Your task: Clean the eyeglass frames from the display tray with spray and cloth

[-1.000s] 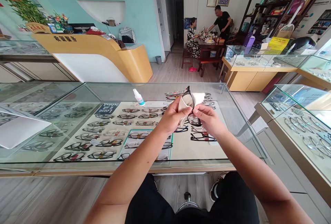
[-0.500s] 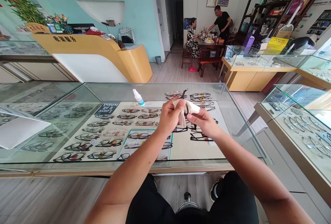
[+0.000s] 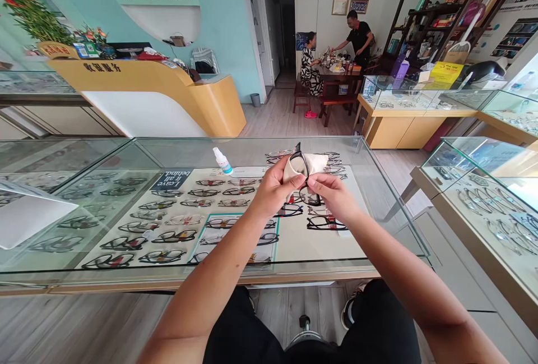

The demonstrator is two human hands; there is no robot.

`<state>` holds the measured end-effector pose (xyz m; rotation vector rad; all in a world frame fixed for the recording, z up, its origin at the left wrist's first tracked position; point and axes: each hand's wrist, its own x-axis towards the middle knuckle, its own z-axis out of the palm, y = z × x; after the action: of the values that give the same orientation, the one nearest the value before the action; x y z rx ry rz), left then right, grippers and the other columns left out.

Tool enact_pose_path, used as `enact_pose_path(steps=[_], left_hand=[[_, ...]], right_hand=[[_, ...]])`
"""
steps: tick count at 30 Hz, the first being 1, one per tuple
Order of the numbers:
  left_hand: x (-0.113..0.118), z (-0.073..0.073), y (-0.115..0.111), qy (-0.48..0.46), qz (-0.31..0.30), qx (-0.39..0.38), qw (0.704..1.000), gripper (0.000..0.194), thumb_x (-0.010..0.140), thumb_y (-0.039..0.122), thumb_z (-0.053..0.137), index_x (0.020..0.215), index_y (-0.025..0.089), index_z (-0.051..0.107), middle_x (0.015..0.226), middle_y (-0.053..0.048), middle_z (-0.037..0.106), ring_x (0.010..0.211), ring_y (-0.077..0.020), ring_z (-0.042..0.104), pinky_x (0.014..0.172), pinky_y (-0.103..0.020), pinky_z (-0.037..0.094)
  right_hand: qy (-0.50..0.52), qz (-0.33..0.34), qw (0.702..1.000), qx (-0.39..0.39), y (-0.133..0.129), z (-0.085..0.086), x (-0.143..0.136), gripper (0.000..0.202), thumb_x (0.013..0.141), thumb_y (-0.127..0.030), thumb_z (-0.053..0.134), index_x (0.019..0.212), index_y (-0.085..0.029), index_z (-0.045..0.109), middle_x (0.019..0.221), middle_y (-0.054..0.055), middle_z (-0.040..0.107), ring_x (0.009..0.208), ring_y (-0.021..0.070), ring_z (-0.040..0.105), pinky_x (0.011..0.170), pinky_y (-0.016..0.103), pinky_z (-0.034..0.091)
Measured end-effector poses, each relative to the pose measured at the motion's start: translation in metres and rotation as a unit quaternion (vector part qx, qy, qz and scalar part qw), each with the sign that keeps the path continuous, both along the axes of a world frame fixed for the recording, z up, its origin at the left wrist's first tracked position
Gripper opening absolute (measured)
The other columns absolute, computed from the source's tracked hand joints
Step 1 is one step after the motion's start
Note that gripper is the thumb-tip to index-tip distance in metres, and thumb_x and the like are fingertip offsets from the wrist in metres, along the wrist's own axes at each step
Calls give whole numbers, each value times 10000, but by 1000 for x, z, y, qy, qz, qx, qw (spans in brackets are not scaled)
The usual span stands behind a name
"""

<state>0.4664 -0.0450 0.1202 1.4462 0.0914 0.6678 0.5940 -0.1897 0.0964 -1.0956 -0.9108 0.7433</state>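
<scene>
A pair of dark-framed glasses [image 3: 299,156] is held up between my hands above the glass display case [image 3: 252,267]. A cream cloth [image 3: 316,163] lies behind and around the lenses. My left hand [image 3: 275,187] pinches the cloth against one lens, its thumb in front. On the other side, my right hand [image 3: 330,190] grips the frame near its middle with thumb and fingers. A white spray bottle [image 3: 222,162] stands on the glass, left of my hands. Rows of glasses [image 3: 168,236] lie inside the case beneath.
A white panel or screen [image 3: 33,212] stands at the left of the case. Another display case [image 3: 483,196] is on the right. Farther back are a yellow counter [image 3: 218,106] and two people at a wooden table [image 3: 342,77].
The glasses have turned so that the lens rims show more, and the cloth has shifted behind them. My left thumb has moved lower. The camera view has shifted slightly.
</scene>
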Motion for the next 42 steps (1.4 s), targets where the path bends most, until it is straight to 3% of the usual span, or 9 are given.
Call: enact_pose_path(steps=[5,11,15,20,23,25,33,38,42], left_hand=[[1,-2,-5,12,56,-4,998,573,725,617,1055,987,191,775,796,2,697,648,-129,588,577,-236,513],[2,-6,-6,1,112,-2,994,671,843,825,885,780,199,650,672,24,552,575,-114,517,497,-227,478],[0,-4,4,27,42,-30,998,664,839,833,882,830,201,678,708,14,578,583,-139,566,510,-271,547],[-4,3,9,33,-40,-3,999,595,883,688,928,1182,194,781,879,-23,720,705,-154,655,595,-250,542],[-2,2,3,7,-25,35,999,591,831,579,1010,1223,199,784,977,-39,766,823,-157,684,730,-244,585],[0,0,-3,3,8,35,999,586,779,570,1046,1149,200,781,944,-29,757,796,-151,669,711,-241,581],[5,-10,-11,3,122,-12,992,673,811,844,899,879,201,714,734,17,626,630,-127,578,539,-239,526],[8,-13,-8,2,75,-76,994,701,800,892,871,818,215,689,652,37,606,562,-134,595,533,-275,535],[12,-13,-8,-17,68,-134,989,694,755,873,919,900,219,739,775,-6,746,807,-228,781,721,-349,648]], right_hand=[[-13,44,998,-30,1,0,-6,598,830,-807,913,822,-220,803,786,6,632,781,178,490,787,344,429],[-30,71,997,-30,0,-1,-10,565,858,-773,913,891,-216,827,846,29,734,850,210,592,841,363,484],[3,46,999,-23,0,-2,-6,555,862,-781,905,895,-230,852,891,36,754,845,200,573,862,358,467],[41,21,999,-9,-2,1,1,538,810,-752,960,795,-240,795,821,16,687,797,184,471,823,350,386],[42,21,999,-12,-1,-2,4,579,793,-777,959,775,-236,754,765,-2,609,790,183,458,799,350,352],[24,27,999,-21,2,-5,4,628,806,-818,926,751,-224,730,748,-6,575,779,178,443,777,349,337],[2,67,997,-25,4,-1,-15,582,799,-780,950,890,-235,769,801,0,666,846,204,568,865,363,488],[40,24,998,-37,4,-5,-11,630,759,-828,945,813,-226,767,780,4,669,818,191,546,862,360,478],[37,3,999,-15,-1,-3,-1,574,802,-784,946,807,-241,763,915,23,699,840,188,532,875,356,463]])
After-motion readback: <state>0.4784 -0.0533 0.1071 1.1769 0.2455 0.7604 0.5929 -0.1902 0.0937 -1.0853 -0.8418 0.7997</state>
